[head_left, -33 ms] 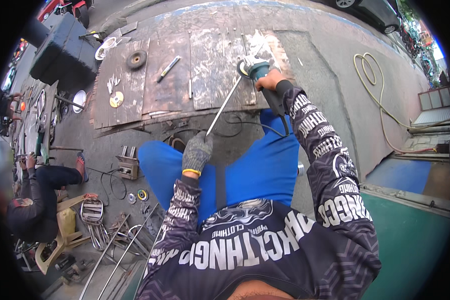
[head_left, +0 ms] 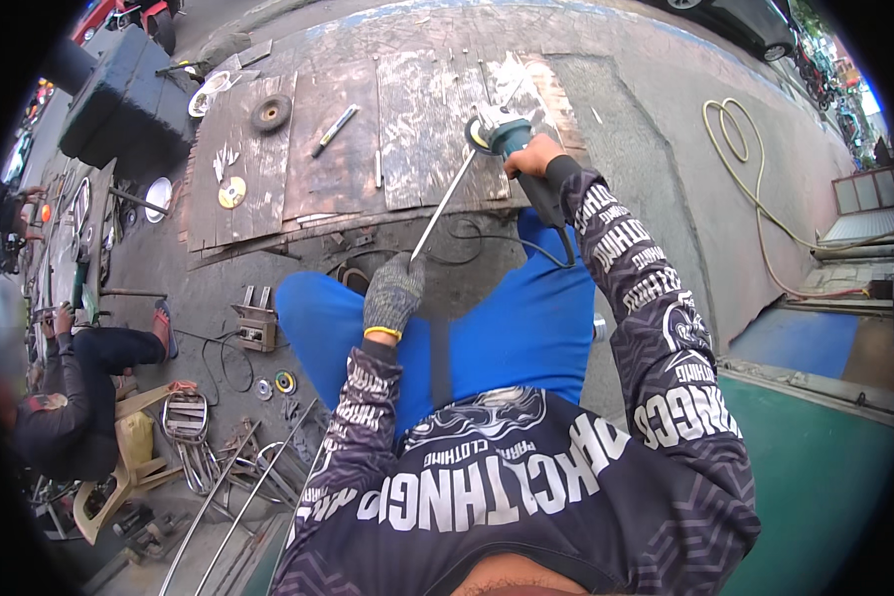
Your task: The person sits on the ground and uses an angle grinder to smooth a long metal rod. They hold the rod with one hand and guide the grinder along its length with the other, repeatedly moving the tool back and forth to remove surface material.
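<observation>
My left hand (head_left: 395, 293), in a grey knit glove with a yellow cuff, is closed round the near end of a thin pale metal rod (head_left: 441, 211). The rod slants up and right, and its far end meets the disc of an angle grinder (head_left: 511, 137) or lies right beside it; I cannot tell which. Bare and closed, my right hand (head_left: 534, 157) grips the grinder's teal body. The grinder's black cord hangs down past my right knee. Beneath the grinder lies a worn plywood board (head_left: 328, 189).
On the board lie a small black wheel (head_left: 271, 113), a marker-like pen (head_left: 335, 131) and a yellow disc (head_left: 231, 192). A dark metal block (head_left: 124, 104) stands at far left. Another person (head_left: 65, 397) sits at left. Metal tubes (head_left: 228, 507) lean at lower left; a hose (head_left: 760, 199) lies right.
The grinder's head has shifted very slightly left and toward me, along with the rod's far end. Both hands keep their grip.
</observation>
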{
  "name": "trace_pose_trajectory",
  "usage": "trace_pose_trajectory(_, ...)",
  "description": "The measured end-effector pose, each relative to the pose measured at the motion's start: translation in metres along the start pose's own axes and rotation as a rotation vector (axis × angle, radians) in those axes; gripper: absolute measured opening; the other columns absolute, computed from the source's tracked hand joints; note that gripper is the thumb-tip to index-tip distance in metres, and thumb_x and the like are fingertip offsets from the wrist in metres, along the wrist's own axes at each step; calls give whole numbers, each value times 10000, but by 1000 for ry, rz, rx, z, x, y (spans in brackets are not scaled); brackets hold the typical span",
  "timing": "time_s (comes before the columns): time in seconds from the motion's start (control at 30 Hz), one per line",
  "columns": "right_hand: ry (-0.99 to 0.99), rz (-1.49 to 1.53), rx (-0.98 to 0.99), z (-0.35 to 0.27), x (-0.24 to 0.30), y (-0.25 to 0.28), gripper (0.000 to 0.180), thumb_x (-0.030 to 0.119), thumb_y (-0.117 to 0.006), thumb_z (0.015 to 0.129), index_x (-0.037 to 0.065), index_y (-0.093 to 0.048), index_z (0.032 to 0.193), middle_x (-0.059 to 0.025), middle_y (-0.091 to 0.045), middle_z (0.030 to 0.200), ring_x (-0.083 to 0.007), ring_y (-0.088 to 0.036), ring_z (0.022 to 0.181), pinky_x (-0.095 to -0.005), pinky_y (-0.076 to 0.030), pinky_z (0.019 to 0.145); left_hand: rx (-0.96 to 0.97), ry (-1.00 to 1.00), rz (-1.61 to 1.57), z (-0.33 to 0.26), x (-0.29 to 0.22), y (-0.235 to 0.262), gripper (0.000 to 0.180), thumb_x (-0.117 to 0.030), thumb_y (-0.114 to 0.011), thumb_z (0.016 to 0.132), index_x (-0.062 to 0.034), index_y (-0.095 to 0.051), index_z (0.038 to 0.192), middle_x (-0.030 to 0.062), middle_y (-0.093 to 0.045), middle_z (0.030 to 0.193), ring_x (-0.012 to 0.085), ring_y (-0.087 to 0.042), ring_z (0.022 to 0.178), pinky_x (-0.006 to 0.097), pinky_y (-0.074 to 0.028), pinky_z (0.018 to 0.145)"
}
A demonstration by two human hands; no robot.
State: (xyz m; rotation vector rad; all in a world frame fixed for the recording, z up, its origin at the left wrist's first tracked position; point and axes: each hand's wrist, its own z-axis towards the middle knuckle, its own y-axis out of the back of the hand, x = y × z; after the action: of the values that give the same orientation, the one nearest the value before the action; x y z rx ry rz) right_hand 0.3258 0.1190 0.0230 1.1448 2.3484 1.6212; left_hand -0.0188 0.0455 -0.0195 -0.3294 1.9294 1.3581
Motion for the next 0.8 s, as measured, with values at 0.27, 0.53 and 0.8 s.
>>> trace_pose_trajectory(0.27,44,-22,76,-77,28,-34,594,283,-869,574,-79,-717,1020,-237,-722,1041,-341,-715,979,-370,-578,826,-11,44,51,-3,-4,-6,405,-373,-565,941,8,-689,1002,286,-669,990,476,-622,974,533,-494,854)
trace_pose_trajectory(0.53,106,7,95,-89,41,-56,561,261,-856,586,-88,-713,1002,-252,-716,1037,-350,-715,979,-381,-579,829,26,58,38,22,21,-14,466,-393,-549,956,33,-685,1086,298,-666,1066,469,-615,1044,501,-486,926)
trace_pose_trajectory(0.8,10,-2,97,-63,29,-40,572,289,-871,576,-75,-727,993,-234,-722,1050,-336,-715,989,-366,-575,847,-40,34,-11,15,20,-16,439,-373,-559,966,33,-682,1080,300,-669,1042,476,-620,1015,507,-491,886)
